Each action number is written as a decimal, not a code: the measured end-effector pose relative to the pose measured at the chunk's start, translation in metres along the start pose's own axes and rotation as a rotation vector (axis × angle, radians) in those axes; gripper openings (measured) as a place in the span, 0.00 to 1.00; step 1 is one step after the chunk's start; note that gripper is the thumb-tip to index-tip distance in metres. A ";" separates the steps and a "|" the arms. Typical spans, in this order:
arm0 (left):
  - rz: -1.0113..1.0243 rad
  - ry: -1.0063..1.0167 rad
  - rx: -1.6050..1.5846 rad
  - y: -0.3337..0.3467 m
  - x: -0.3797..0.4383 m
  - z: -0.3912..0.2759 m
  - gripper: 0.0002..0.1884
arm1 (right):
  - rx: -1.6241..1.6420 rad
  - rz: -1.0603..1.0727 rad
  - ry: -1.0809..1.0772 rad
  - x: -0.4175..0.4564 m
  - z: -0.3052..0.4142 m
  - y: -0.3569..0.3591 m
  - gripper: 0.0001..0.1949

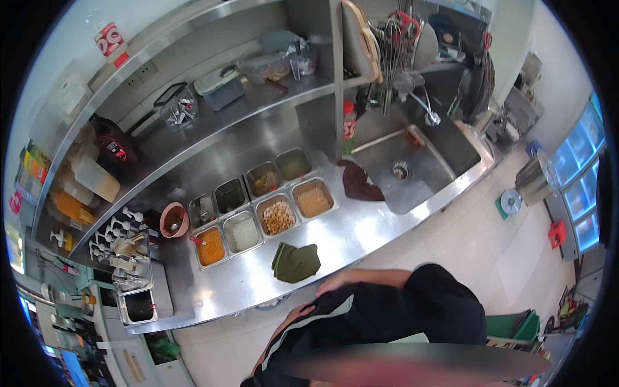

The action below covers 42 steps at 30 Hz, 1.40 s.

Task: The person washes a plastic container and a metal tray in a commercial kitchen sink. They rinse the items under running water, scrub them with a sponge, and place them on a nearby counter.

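Observation:
My right hand [335,281] rests against the front of my black top [387,307], fingers pointing down and partly hidden by the cloth. My left hand [301,312] lies at the same cloth, mostly covered by it. Whether either one grips the fabric I cannot tell. Just beyond them, near the front edge of the steel counter [242,280], is a folded olive-green cloth [296,262], touched by neither hand. Behind it stand steel pans with orange bits [211,246], white jelly-like pieces [243,233], chopped nuts [278,216] and tan crumbs [312,199].
A brown cloth [360,181] lies beside the sink [425,169]. At left are a pink bowl [174,220] and several pump dispensers [113,232]. A steel shelf [222,113] with containers overhangs the counter. Whisks [389,53] hang above the sink. A metal pot [536,179] stands at right.

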<state>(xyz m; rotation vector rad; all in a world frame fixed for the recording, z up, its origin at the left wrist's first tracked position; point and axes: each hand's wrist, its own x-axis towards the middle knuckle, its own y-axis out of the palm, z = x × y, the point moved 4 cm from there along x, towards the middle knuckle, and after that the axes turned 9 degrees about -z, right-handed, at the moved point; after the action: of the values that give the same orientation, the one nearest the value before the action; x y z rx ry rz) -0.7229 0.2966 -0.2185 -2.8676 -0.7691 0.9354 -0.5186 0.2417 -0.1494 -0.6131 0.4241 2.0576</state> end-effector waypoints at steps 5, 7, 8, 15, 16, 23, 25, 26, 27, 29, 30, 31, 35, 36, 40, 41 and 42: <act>-0.220 0.187 0.496 -0.020 -0.035 -0.116 0.13 | -0.163 -0.012 -0.048 0.025 -0.027 -0.003 0.27; -0.146 0.595 0.662 -0.023 -0.036 -0.133 0.11 | -0.189 -0.080 0.001 0.030 -0.029 -0.005 0.28; -0.053 0.686 0.624 -0.021 -0.032 -0.123 0.11 | -0.224 -0.094 0.018 0.040 -0.036 -0.003 0.28; 0.040 0.468 1.304 -0.018 -0.030 -0.086 0.10 | 0.257 -0.084 0.575 0.038 -0.005 0.030 0.34; 0.000 0.469 1.296 -0.020 -0.034 -0.087 0.10 | 0.243 -0.131 0.580 0.036 0.007 0.032 0.35; -0.105 0.073 1.301 -0.029 -0.054 -0.080 0.11 | 0.295 -0.037 0.612 0.038 0.052 0.035 0.29; -0.104 -0.042 1.301 -0.029 -0.057 -0.078 0.11 | 0.341 -0.052 0.633 0.040 0.059 0.039 0.28; -0.082 -0.068 1.279 -0.029 -0.058 -0.076 0.11 | 0.315 -0.049 0.627 0.042 0.060 0.039 0.27; -0.059 -0.094 1.257 -0.029 -0.059 -0.074 0.12 | 0.290 -0.045 0.621 0.044 0.060 0.040 0.27; -0.037 -0.057 1.280 -0.030 -0.064 -0.076 0.11 | 0.233 -0.028 0.570 0.054 0.051 0.041 0.27; -0.023 -0.027 1.296 -0.032 -0.065 -0.080 0.11 | 0.204 -0.023 0.526 0.065 0.035 0.038 0.28; -0.048 0.029 1.297 -0.034 -0.067 -0.086 0.11 | 0.176 -0.019 0.480 0.074 0.021 0.036 0.29; -0.121 0.163 1.106 -0.058 -0.090 -0.117 0.11 | -0.060 -0.061 0.290 0.091 0.013 0.032 0.34; -0.133 0.169 0.999 -0.065 -0.101 -0.125 0.11 | -0.029 -0.016 0.254 0.090 0.022 0.035 0.34; -0.039 0.060 0.359 -0.102 -0.140 -0.146 0.18 | 0.151 0.085 0.153 0.062 0.098 0.038 0.28; -0.039 -0.032 0.166 -0.110 -0.149 -0.140 0.22 | 0.174 0.072 0.095 0.053 0.121 0.037 0.27; -0.076 -0.053 0.007 -0.120 -0.156 -0.148 0.23 | 0.216 0.064 0.012 0.048 0.134 0.030 0.26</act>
<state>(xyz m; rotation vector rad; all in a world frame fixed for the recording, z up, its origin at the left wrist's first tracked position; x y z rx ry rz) -0.8029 0.3477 0.0091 -2.7963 -0.8700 1.0062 -0.6010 0.3279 -0.0657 -0.4874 0.6710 2.0343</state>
